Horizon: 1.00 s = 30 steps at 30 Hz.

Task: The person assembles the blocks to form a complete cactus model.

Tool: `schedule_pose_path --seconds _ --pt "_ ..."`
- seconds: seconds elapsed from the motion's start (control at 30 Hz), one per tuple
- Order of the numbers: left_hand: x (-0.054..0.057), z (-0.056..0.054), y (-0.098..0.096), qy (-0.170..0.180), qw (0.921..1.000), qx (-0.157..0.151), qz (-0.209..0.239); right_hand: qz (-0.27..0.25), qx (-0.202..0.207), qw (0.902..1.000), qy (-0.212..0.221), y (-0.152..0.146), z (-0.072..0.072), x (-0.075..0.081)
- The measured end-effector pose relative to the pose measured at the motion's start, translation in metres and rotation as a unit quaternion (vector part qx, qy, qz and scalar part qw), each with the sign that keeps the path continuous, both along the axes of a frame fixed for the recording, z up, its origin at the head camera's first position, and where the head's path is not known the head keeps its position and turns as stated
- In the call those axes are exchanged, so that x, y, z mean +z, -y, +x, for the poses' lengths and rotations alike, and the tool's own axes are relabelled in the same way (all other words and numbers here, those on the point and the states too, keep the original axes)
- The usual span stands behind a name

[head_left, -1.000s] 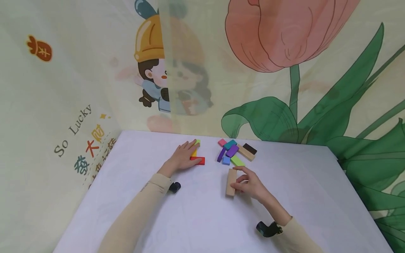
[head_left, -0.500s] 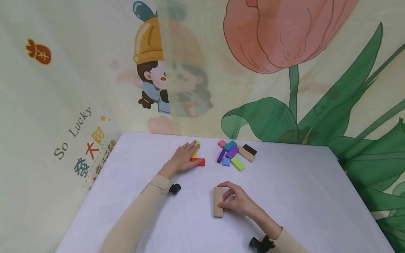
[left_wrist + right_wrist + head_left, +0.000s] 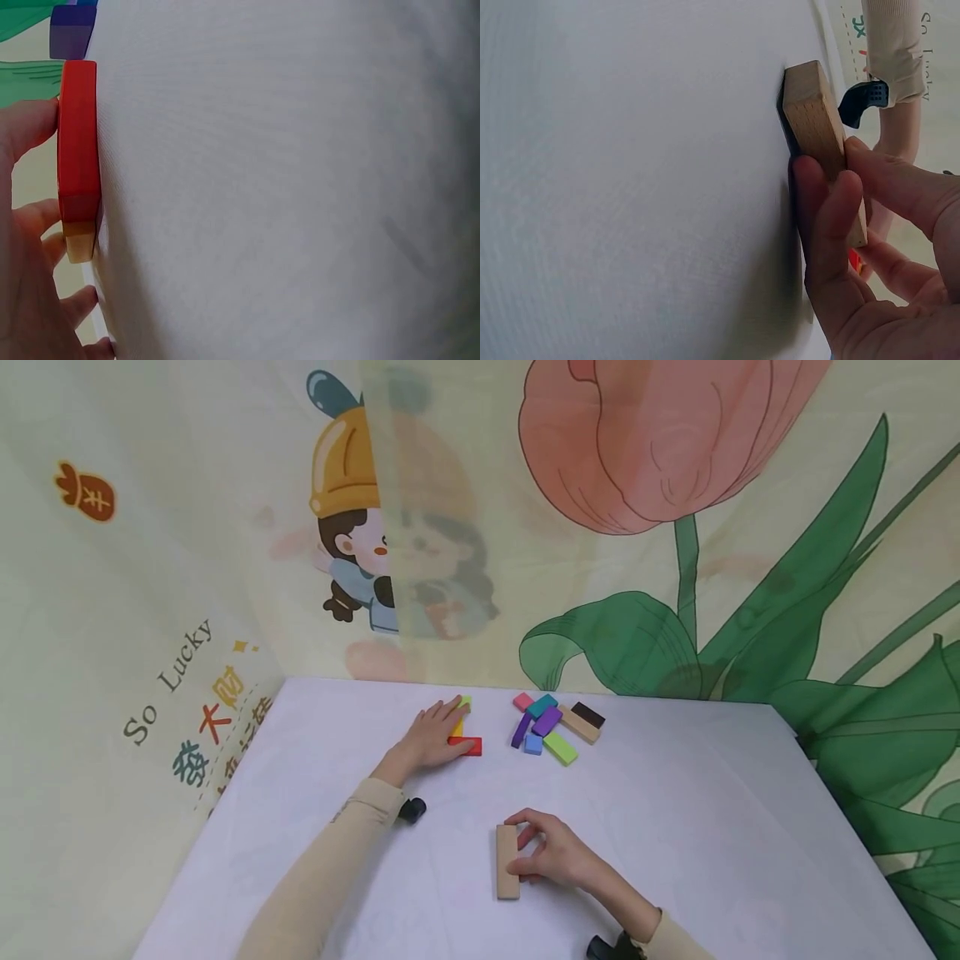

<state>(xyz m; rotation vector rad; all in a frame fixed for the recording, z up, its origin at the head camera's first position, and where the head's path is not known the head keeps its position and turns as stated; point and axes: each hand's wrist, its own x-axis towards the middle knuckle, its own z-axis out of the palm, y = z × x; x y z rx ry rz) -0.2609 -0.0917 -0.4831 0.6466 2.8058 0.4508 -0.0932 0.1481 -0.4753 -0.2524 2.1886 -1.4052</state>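
My right hand grips a plain wooden block at the near middle of the table, thumb and fingers on its right side and far end. In the right wrist view the same wooden block lies along the white cloth, with the fingertips around it. My left hand rests with spread fingers over a red block, a yellow block and a lime-green block. The palm partly hides these. In the left wrist view the thumb touches the red block.
Right of the left hand lies a loose group of blocks: pink, teal, two purple, blue, a lime-green block, a wooden block and a black block. The white table ends at a printed curtain.
My right hand has brought the wooden block from near the colored group toward the table's near side and leftward. The left hand has stayed over its blocks.
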Motion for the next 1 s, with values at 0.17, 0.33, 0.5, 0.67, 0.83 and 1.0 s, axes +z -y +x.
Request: schedule_pose_path --seconds 0.17,0.33,0.5,0.67,0.83,1.0 --pt "-0.002 0.001 0.0 -0.004 1.0 0.002 0.004 0.015 0.003 0.9998 -0.009 0.001 0.0 -0.001" --pt "-0.004 0.001 0.001 -0.005 1.0 0.003 0.005 0.023 0.007 0.9996 -0.016 0.002 0.0 -0.002" --pt "-0.003 0.001 0.001 -0.003 1.0 0.0 0.005 0.029 0.008 0.9994 -0.017 0.002 0.0 -0.002" --pt "-0.004 0.0 0.001 -0.004 1.0 0.0 0.008 0.047 0.012 0.9977 -0.046 0.0 -0.002 -0.003" --pt "-0.004 0.0 0.001 -0.004 1.0 -0.001 0.005 0.074 -0.061 0.9909 -0.094 -0.01 -0.019 -0.002" --pt "-0.005 0.0 0.001 0.0 1.0 0.0 0.001 0.097 -0.19 0.965 -0.152 -0.036 -0.058 0.002"
